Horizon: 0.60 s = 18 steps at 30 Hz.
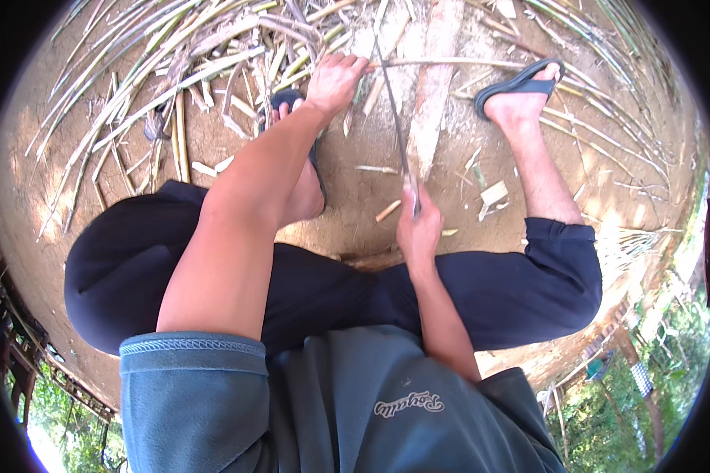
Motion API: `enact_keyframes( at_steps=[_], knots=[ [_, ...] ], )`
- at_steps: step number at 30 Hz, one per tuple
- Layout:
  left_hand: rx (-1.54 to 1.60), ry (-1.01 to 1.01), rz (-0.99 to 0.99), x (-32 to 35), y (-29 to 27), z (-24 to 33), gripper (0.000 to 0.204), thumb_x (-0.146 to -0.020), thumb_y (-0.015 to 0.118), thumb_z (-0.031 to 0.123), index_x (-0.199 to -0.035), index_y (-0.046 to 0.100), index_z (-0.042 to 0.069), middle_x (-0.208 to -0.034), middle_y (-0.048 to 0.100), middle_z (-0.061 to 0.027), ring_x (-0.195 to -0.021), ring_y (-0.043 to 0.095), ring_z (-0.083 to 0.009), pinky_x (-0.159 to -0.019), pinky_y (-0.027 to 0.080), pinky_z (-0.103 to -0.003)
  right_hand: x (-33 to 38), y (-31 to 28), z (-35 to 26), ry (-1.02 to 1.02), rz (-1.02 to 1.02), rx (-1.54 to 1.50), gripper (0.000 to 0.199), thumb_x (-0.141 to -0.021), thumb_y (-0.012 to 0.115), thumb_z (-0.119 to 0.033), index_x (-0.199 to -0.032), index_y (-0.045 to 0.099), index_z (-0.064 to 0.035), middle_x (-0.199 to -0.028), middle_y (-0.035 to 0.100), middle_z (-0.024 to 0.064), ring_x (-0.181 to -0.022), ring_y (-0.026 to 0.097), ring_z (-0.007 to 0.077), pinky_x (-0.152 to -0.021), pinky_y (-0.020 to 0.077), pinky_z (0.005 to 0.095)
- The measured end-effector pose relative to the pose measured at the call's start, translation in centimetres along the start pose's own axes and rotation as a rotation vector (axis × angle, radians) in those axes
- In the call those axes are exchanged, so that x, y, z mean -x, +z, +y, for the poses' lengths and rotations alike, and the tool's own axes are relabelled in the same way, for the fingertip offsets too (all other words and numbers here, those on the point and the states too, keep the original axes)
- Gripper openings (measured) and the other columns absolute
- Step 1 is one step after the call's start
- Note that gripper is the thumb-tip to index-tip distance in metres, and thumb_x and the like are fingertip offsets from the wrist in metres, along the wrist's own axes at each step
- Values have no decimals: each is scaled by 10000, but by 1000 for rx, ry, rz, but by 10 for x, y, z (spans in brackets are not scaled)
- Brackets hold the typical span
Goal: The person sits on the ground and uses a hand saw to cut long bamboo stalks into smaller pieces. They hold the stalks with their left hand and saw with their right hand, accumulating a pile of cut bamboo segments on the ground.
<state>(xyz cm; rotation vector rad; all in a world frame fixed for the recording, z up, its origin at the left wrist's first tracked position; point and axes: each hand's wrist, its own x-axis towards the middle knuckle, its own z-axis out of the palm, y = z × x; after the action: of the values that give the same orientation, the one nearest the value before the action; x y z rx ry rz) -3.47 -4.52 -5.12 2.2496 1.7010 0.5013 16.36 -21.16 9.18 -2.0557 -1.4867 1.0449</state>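
My left hand [339, 82] is stretched forward, fingers closed on one end of a thin pale stick [457, 61] that runs off to the right. My right hand [420, 225], nearer my body, grips the handle of a long, narrow-bladed knife [396, 110]. The dark blade points away from me and crosses the stick just right of my left fingers. Whether it touches the stick or passes over it, I cannot tell. Under both lies a pale wooden plank [427, 126], set lengthwise on the dirt.
Split sticks and stalks [213, 63] lie heaped at the far left, and long thin canes [623, 110] spread at the right. Cut chips [494, 193] are scattered on the brown dirt ground [347, 173]. My sandalled feet, the right sandal [521, 83] included, flank the plank.
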Motion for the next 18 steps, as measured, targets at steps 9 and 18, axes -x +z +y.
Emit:
enact_keyframes(
  at_steps=[9, 18],
  knots=[
    [-3, 41, -5, -3, -4, -10, 139, -917, 513, 143, -1029, 569, 81, -971, 648, -117, -957, 624, -292, -850, 491, -395, -10, 1, -15, 76, -57, 67, 382, -947, 537, -255, -1243, 599, -20, -747, 642, 251, -658, 662, 312, -633, 496, 413],
    [109, -9, 63, -4, -3, 10, 114, -864, 540, 84, -969, 585, 82, -848, 658, -116, -818, 631, -305, -740, 506, -426, -77, 13, -38, 15, -45, 76, 357, -948, 525, -272, -1160, 647, -12, -730, 642, 219, -656, 647, 281, -633, 503, 388]
  ],
)
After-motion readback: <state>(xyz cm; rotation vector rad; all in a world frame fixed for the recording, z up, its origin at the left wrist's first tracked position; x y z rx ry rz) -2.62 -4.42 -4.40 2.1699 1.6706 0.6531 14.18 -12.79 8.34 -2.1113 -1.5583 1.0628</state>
